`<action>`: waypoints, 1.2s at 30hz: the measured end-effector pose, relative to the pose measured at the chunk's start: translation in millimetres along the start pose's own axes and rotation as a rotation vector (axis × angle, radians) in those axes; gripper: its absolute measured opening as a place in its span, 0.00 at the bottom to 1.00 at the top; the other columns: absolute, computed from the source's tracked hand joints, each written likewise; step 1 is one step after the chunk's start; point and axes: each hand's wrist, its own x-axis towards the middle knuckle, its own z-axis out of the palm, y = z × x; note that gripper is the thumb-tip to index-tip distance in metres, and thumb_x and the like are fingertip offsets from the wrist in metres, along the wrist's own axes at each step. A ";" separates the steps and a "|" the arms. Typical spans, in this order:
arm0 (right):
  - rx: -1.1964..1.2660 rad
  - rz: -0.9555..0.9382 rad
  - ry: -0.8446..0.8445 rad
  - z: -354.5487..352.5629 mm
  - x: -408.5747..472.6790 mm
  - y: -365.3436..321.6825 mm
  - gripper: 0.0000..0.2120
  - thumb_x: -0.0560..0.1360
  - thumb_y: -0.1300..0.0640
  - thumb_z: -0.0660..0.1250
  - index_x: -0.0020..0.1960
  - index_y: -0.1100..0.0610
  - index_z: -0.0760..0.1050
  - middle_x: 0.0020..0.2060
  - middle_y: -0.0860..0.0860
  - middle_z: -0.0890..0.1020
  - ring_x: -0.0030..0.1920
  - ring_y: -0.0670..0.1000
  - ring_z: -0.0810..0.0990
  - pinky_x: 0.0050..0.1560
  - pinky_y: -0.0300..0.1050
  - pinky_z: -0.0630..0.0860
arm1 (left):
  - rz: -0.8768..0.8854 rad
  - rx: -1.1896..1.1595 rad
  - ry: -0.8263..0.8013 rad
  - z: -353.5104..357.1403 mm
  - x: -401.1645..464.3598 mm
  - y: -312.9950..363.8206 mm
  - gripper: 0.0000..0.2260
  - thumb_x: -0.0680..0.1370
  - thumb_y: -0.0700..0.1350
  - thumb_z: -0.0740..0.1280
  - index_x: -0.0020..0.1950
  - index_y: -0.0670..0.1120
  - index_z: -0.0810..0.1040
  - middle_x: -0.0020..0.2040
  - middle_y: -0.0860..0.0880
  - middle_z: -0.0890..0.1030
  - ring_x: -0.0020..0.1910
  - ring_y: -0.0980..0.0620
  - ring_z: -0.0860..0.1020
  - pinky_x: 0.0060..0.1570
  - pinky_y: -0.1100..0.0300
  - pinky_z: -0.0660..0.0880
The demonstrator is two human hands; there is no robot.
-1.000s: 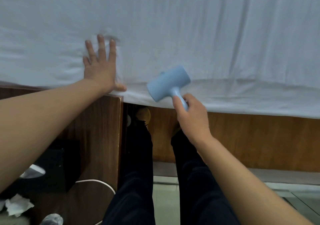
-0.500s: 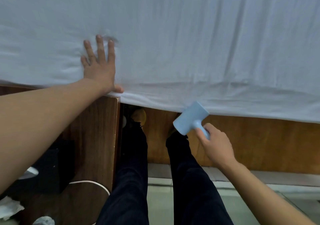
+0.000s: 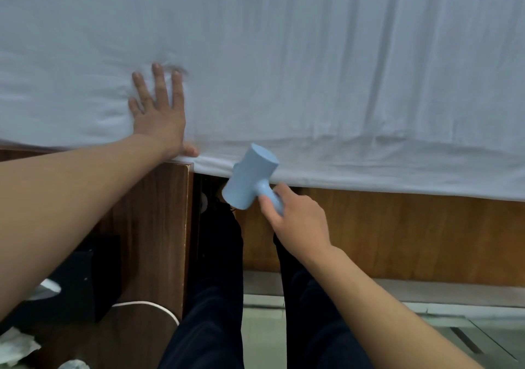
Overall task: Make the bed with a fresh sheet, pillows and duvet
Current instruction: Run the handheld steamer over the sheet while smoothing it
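Observation:
A white sheet (image 3: 312, 70) covers the bed across the upper half of the view, with lengthwise creases and small wrinkles near its front edge. My left hand (image 3: 159, 113) lies flat on the sheet near that edge, fingers spread and straight. My right hand (image 3: 295, 215) grips the handle of a light blue roller tool (image 3: 250, 181). The tool's cylinder head sits at the sheet's front edge, above the wooden bed frame (image 3: 397, 232).
A dark wooden bedside cabinet (image 3: 153, 226) stands at the left against the bed, with a black box (image 3: 85, 277), a white cable (image 3: 147, 306) and crumpled tissue (image 3: 14, 348) on it. My legs in dark trousers (image 3: 210, 297) stand between cabinet and frame. Tiled floor shows at lower right.
My right hand dropped with the blue tool below the sheet edge, then rose again to the edge. My left hand stayed pressed flat on the sheet.

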 end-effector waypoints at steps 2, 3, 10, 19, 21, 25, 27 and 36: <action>-0.019 0.039 -0.017 5.6 9.2 -4.0 0.13 0.82 0.42 0.56 0.46 0.50 0.66 0.32 0.50 0.77 0.34 0.55 0.77 0.37 0.52 0.74 | 0.003 0.003 -0.002 0.0 -0.3 -0.5 0.70 0.61 0.63 0.80 0.77 0.45 0.26 0.75 0.39 0.25 0.74 0.27 0.32 0.72 0.30 0.46; -0.014 0.073 -0.031 7.7 9.7 -0.2 0.13 0.82 0.42 0.56 0.46 0.51 0.66 0.32 0.49 0.76 0.34 0.55 0.77 0.36 0.51 0.73 | 0.005 0.002 -0.003 -0.2 -0.2 -0.5 0.70 0.61 0.63 0.80 0.77 0.45 0.26 0.75 0.39 0.25 0.74 0.28 0.31 0.72 0.30 0.45; -0.053 0.302 -0.035 0.4 -38.6 76.7 0.13 0.81 0.42 0.57 0.44 0.50 0.68 0.31 0.47 0.77 0.30 0.46 0.76 0.30 0.46 0.71 | 0.007 -0.001 0.011 2.2 1.0 -0.9 0.70 0.61 0.63 0.80 0.77 0.45 0.26 0.76 0.38 0.26 0.74 0.28 0.32 0.72 0.30 0.46; 0.098 0.194 0.030 -5.1 -53.5 73.6 0.10 0.80 0.44 0.62 0.43 0.47 0.71 0.29 0.46 0.77 0.29 0.46 0.76 0.27 0.37 0.66 | -0.001 0.002 0.018 2.9 2.3 -1.2 0.70 0.60 0.64 0.79 0.76 0.46 0.25 0.75 0.38 0.25 0.74 0.28 0.32 0.72 0.31 0.45; 0.210 0.163 0.056 -3.5 -39.1 51.3 0.11 0.79 0.44 0.62 0.42 0.48 0.71 0.29 0.48 0.77 0.29 0.48 0.75 0.30 0.45 0.69 | -0.004 0.003 0.015 2.8 1.9 -0.8 0.70 0.60 0.64 0.80 0.76 0.46 0.25 0.75 0.38 0.25 0.74 0.28 0.32 0.72 0.31 0.45; 0.357 0.108 0.068 0.1 -3.4 2.7 0.15 0.80 0.42 0.61 0.40 0.50 0.70 0.29 0.48 0.74 0.29 0.48 0.71 0.33 0.50 0.69 | -0.006 -0.002 0.014 1.9 1.5 -1.2 0.70 0.61 0.63 0.80 0.76 0.46 0.26 0.75 0.38 0.25 0.74 0.28 0.32 0.72 0.31 0.44; 0.439 0.119 0.065 4.9 12.3 -12.4 0.16 0.80 0.43 0.61 0.40 0.53 0.69 0.29 0.47 0.71 0.29 0.47 0.68 0.33 0.49 0.66 | -0.006 -0.004 0.017 2.2 1.5 -1.4 0.70 0.61 0.63 0.80 0.76 0.46 0.26 0.75 0.39 0.25 0.74 0.28 0.32 0.72 0.31 0.45; 0.405 0.391 -0.004 30.9 -47.7 53.3 0.18 0.80 0.44 0.61 0.40 0.57 0.71 0.30 0.48 0.73 0.29 0.45 0.68 0.33 0.47 0.66 | -0.001 0.002 0.032 3.8 1.5 -2.1 0.69 0.61 0.64 0.79 0.77 0.45 0.27 0.76 0.38 0.26 0.74 0.28 0.32 0.72 0.32 0.45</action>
